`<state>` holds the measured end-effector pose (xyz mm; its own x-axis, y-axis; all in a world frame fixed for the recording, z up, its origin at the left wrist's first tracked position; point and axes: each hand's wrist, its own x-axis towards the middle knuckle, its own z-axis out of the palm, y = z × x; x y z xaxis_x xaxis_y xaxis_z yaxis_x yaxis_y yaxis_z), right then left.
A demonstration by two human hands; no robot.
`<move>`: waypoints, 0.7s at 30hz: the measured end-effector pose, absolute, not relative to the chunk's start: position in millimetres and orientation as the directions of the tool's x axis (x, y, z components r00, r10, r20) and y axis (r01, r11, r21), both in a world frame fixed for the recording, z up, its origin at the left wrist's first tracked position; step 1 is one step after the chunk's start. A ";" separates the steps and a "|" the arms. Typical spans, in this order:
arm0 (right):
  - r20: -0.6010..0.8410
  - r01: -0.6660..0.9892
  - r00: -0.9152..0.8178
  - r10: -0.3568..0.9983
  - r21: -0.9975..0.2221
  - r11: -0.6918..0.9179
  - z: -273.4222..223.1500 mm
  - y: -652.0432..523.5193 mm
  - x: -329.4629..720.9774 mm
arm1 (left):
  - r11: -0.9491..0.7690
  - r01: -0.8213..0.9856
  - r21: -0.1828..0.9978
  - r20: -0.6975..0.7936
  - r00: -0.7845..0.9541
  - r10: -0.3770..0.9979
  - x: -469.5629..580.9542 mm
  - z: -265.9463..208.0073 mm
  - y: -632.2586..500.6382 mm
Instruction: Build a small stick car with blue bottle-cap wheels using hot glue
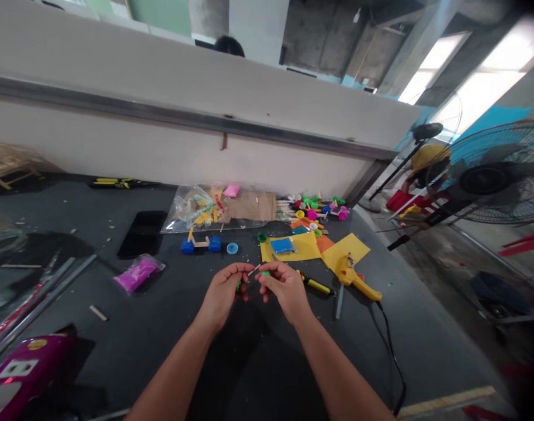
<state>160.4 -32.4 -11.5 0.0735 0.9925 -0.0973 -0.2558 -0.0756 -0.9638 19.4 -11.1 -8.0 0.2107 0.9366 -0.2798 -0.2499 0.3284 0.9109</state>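
A person works at a dark counter (131,351), the left hand (223,292) and right hand (285,286) almost meeting above its surface. Fingers of the left hand curl around a small green piece (238,286); the right pinches a green cap-like piece (266,273) between thumb and fingers. A thin wooden stick (254,269) spans the gap, though covering fingertips make it impossible to tell which hand has hold of it.

Just ahead sit a blue-wheeled wooden assembly (201,243), a light-blue cap (232,248) and a blue packet (283,245) on a yellow sheet (308,247). A yellow-and-black-handled tool (318,285) lies just beside the right hand, near a yellow glue gun (359,282).

The slim stick could snap if pressed at an angle, and pieces this small could pop loose should the pinch be too light, vanishing among the loose parts (313,207) piled toward the back. The glue gun carries its own risk: its black cord (389,348) drops toward the counter's near edge, where a snagging right forearm could drag it; its front end rests on yellow paper, which might be smeared if hot glue drips.
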 end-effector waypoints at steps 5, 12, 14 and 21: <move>-0.034 -0.229 0.087 0.996 -0.973 -0.013 -12.3 -30.6 160.8 | 0.317 -0.273 0.908 -0.279 0.169 0.945 18.5 -6.1 -11.4; -0.007 -0.050 0.093 0.996 -0.999 -0.002 -13.6 -34.5 161.2 | 0.304 -0.205 0.930 -0.266 0.194 0.944 20.4 -10.8 -12.2; 0.096 0.143 0.114 0.989 -0.986 0.079 -12.6 -36.8 162.2 | 0.274 -0.119 0.954 -0.241 0.231 0.943 21.9 -14.7 -12.6; 0.332 0.408 0.039 0.942 -0.866 0.289 -12.6 -38.8 164.6 | 0.118 0.055 0.992 -0.129 0.315 0.940 17.6 -21.9 -10.8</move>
